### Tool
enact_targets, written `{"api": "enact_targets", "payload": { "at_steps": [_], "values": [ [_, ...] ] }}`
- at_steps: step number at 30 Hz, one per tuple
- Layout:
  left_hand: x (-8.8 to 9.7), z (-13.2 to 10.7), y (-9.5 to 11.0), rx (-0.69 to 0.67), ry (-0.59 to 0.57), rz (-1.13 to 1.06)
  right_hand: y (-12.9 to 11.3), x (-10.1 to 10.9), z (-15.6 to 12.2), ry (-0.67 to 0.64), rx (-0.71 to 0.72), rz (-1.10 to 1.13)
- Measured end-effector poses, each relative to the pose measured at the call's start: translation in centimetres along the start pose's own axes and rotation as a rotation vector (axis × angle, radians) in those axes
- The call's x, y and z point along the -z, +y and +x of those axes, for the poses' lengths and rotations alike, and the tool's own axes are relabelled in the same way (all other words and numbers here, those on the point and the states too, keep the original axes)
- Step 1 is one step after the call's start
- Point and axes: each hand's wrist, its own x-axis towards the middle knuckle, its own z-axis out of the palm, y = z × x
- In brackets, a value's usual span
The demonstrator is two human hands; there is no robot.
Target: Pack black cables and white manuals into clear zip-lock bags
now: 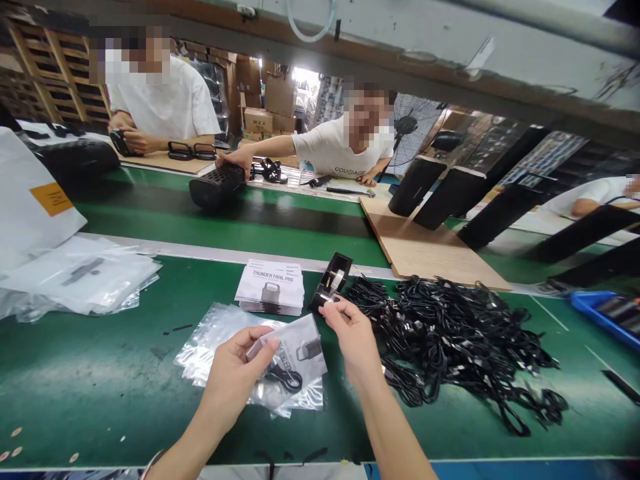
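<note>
My left hand [240, 363] is closed on a clear plastic bag [274, 393] that has a printed manual [305, 347] and a coiled black cable [287, 379] in it. The thumb lies on top, near the manual's edge. My right hand [353, 333] pinches at the front end of a black tape dispenser [333, 277], where the tape [326, 300] comes off its roll. Under the held bag lies a stack of clear plastic bags [210, 340]. Just beyond it stands a pile of manuals [270, 283] with a speaker printed on top.
A big heap of black cables [440, 333] spreads to the right, with a blue tray [607, 317] past it. Filled bags [95, 273] lie at the left. Across the belt, a co-worker's hand [243, 160] holds a black speaker [217, 187]. More speakers stand on a wooden board [400, 243].
</note>
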Motion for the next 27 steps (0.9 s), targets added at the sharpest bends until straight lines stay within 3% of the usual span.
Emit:
{"api": "enact_targets", "payload": {
  "at_steps": [4, 7, 11, 14, 18, 22, 25, 27],
  "values": [
    [0.0, 0.1, -0.1, -0.024, 0.005, -0.031, 1.2, 0.6, -0.3, 0.045, 0.048, -0.159],
    [-0.1, 0.1, -0.1, -0.073, 0.024, -0.002, 0.5, 1.5, -1.7, 0.018, 0.093, -0.212],
    [-0.4, -0.2, 0.1, -0.130, 0.038, 0.005, -1.7, 1.3, -4.6, -0.228, 0.145, -0.133],
    [-0.8, -0.6, 0.2, -0.172, 0.016, -0.002, -2.4, -0.1, -5.4, -0.346, 0.057, -0.142],
    [-0.5, -0.9, 0.2, -0.171, -0.015, -0.035, -2.0, -1.7, -4.7, -0.292, -0.048, -0.328],
    [0.4, -1.1, 0.2, -0.081, -0.018, -0.168, -1.7, -2.3, -4.6, -0.229, -0.052, -0.507],
    [0.9, -1.2, 0.9, -0.032, 0.021, -0.228, -1.5, -2.3, -5.0, -0.049, 0.045, -0.461],
    [1.9, -1.3, 1.6, -0.023, 0.047, -0.242, -1.3, -1.9, -5.2, -0.073, 0.095, -0.370]
  ]
}}
